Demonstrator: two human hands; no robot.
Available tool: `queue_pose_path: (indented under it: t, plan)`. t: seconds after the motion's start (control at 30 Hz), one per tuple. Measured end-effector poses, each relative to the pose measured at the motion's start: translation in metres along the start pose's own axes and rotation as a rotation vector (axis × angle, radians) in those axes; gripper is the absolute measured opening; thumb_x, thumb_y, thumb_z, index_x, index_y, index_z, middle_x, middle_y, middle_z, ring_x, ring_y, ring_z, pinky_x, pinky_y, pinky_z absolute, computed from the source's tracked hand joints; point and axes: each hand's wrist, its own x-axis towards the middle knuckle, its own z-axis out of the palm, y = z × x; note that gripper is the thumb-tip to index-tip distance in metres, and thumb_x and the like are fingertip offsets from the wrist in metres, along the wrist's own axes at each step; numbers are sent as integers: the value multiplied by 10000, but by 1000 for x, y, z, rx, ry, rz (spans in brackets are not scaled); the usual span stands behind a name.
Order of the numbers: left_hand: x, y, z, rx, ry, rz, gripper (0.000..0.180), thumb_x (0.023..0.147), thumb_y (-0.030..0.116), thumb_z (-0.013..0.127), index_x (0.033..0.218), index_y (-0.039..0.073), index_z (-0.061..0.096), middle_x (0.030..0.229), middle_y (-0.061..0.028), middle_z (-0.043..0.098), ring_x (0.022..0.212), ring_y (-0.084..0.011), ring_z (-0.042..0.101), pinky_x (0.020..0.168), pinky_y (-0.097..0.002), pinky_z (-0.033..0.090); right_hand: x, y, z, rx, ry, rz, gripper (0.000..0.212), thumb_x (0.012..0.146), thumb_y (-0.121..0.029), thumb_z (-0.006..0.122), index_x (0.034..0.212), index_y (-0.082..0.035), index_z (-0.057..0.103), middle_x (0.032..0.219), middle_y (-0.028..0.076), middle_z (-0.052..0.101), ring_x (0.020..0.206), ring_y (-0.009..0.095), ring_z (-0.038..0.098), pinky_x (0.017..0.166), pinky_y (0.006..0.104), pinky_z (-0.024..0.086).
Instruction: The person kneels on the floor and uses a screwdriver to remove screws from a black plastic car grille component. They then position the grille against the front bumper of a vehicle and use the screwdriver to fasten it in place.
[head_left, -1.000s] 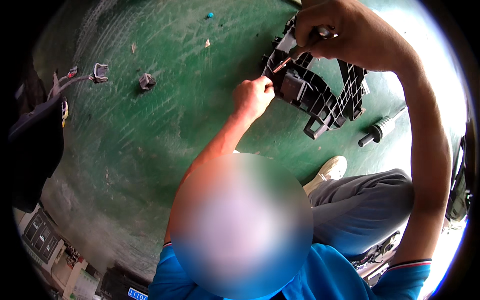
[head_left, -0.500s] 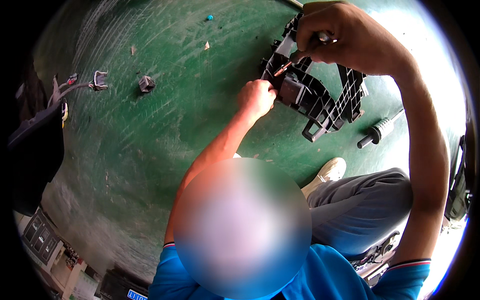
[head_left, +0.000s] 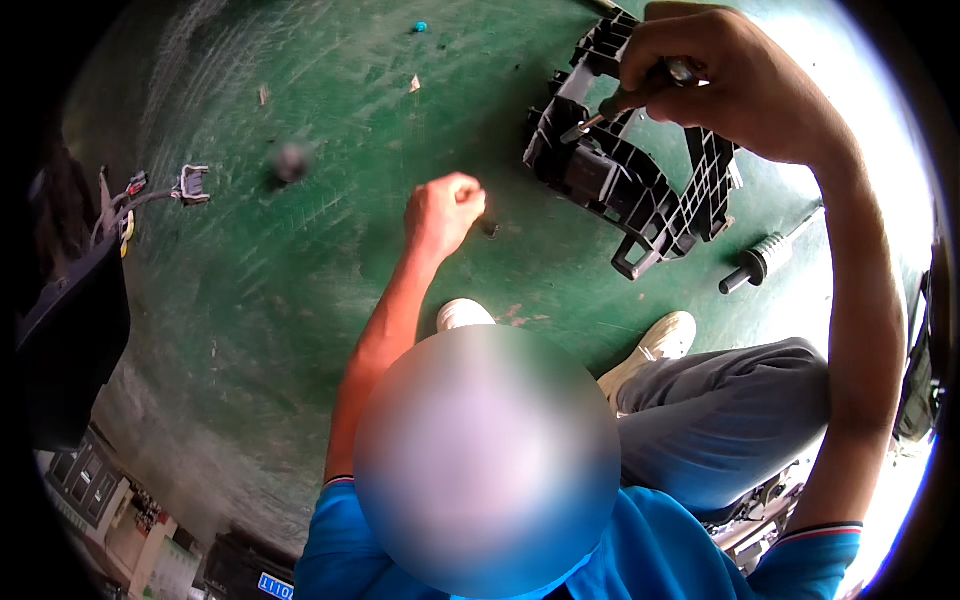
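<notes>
The left hand (head_left: 445,212) has its fingers curled together; whether they grip anything I cannot tell. Just right of them shows a small dark piece (head_left: 491,231). The right hand (head_left: 700,80) clamps a slim tool (head_left: 584,127), its tip at the black ribbed part (head_left: 600,180) just below that hand. Farther below the right hand lies a ribbed rod (head_left: 766,260).

This looks like a workshop. The green floor (head_left: 330,240) is full of scratches. A big black plastic part (head_left: 625,190) lies on it, the right hand (head_left: 715,90) holds a tool (head_left: 597,119), and wires (head_left: 150,203) stick out at the far left.
</notes>
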Motion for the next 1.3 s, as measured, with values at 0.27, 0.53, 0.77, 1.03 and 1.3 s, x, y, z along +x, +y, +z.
queue_pose_path:
  t: [0.27, 0.53, 0.77, 1.03, 1.3]
  plan:
    - [-25, -14, 10, 329, -195, 21, 314, 833, 201, 701, 1126, 89, 709, 925, -128, 747, 873, -332, 717, 797, -449, 559, 12, -5, 13, -174, 27, 187, 196, 839, -132, 737, 1000, -36, 681, 843, 117, 689, 790, 236, 694, 708, 363, 533]
    - [11, 11, 32, -277, 14, 106, 646, 854, 217, 739, 1419, 32, 487, 1207, -209, 662, 986, -271, 703, 864, -370, 561, 40, -6, 29, -247, -51, 220, 205, 790, -179, 740, 936, -40, 699, 807, 167, 677, 818, 333, 685, 734, 444, 524]
    - [28, 30, 56, -319, 32, 162, 596, 864, 192, 724, 1379, -2, 494, 1246, -253, 638, 1133, -399, 641, 969, -426, 513, 72, -14, 53, -351, -221, 318, 205, 776, -167, 727, 929, -32, 705, 815, 171, 685, 836, 349, 684, 762, 456, 525]
    - [29, 24, 58, -357, 34, 203, 455, 868, 171, 726, 1259, -17, 589, 1191, -244, 654, 1088, -394, 653, 924, -431, 522, 77, -3, 53, -269, -94, 377, 235, 780, -212, 737, 916, -22, 708, 811, 165, 690, 808, 336, 688, 754, 441, 529]
    - [28, 27, 56, -358, 4, 183, 405, 863, 198, 740, 1195, -4, 627, 1108, -224, 669, 1012, -390, 667, 866, -436, 531, 83, -8, 48, -352, -236, 538, 281, 816, -274, 746, 924, -20, 688, 848, 182, 679, 828, 353, 672, 746, 453, 508]
